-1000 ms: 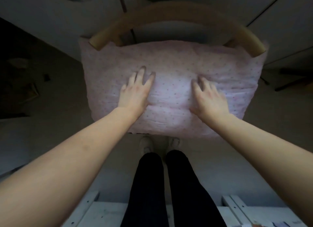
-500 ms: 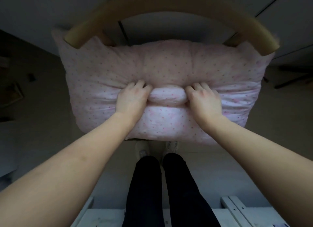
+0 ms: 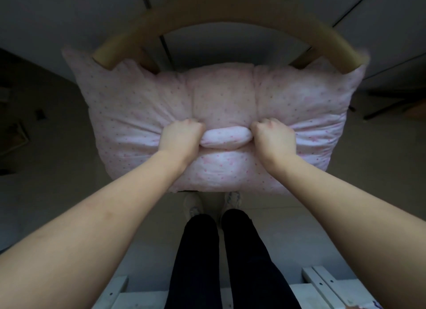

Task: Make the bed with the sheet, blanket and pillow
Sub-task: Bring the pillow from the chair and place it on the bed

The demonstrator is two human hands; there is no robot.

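Note:
A pink pillow (image 3: 129,115) with small dots lies across a chair, its two top corners tucked under the curved wooden backrest (image 3: 230,25). My left hand (image 3: 181,137) grips a fold of the pillow left of its middle. My right hand (image 3: 273,137) grips the same fold on the right side. Both have their fingers curled into the fabric, and a thick roll of pillow bulges between them. No sheet or blanket is in view.
My legs in black trousers (image 3: 221,258) and light shoes (image 3: 193,205) stand on a pale floor just below the pillow. White slatted frame pieces (image 3: 322,283) lie at the bottom edge. Dark clutter (image 3: 13,133) sits at the far left, and grey cabinet fronts (image 3: 69,14) stand behind the chair.
My hands went from lying flat on the pillow to curling in and bunching its middle into a roll. The pillow now looks nearer and higher against the backrest.

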